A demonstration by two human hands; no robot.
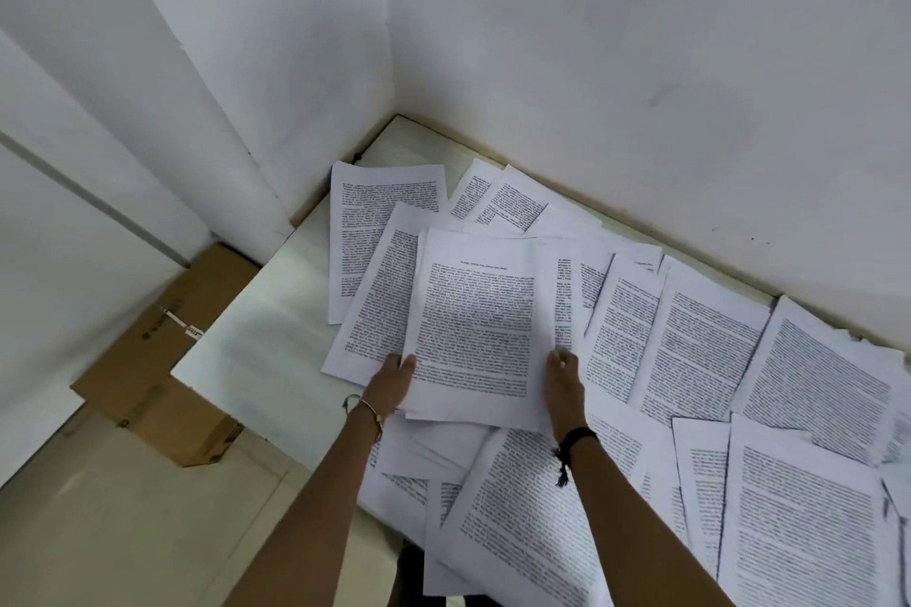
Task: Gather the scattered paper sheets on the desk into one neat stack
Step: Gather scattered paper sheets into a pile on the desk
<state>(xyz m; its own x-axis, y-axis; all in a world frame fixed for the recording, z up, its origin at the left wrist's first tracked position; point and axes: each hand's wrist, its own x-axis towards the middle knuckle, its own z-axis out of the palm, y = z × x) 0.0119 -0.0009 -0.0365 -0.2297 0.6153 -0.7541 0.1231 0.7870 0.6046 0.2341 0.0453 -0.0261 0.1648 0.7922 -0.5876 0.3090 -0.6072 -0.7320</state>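
Several printed paper sheets lie scattered and overlapping across the white desk (pixel 256 340). A small bundle of sheets (pixel 478 325) with a titled page on top is held between both hands near the desk's middle. My left hand (pixel 392 384) grips the bundle's lower left edge, thumb on top. At its lower right edge my right hand (pixel 564 377) holds it, fingers curled at the paper. More loose sheets lie to the right (pixel 813 380), toward the back corner (pixel 384 222) and under my forearms (pixel 522 522).
White walls (pixel 591 64) close the desk at the back and left corner. A cardboard box (pixel 167 360) stands on the floor left of the desk. The desk's left part shows bare surface.
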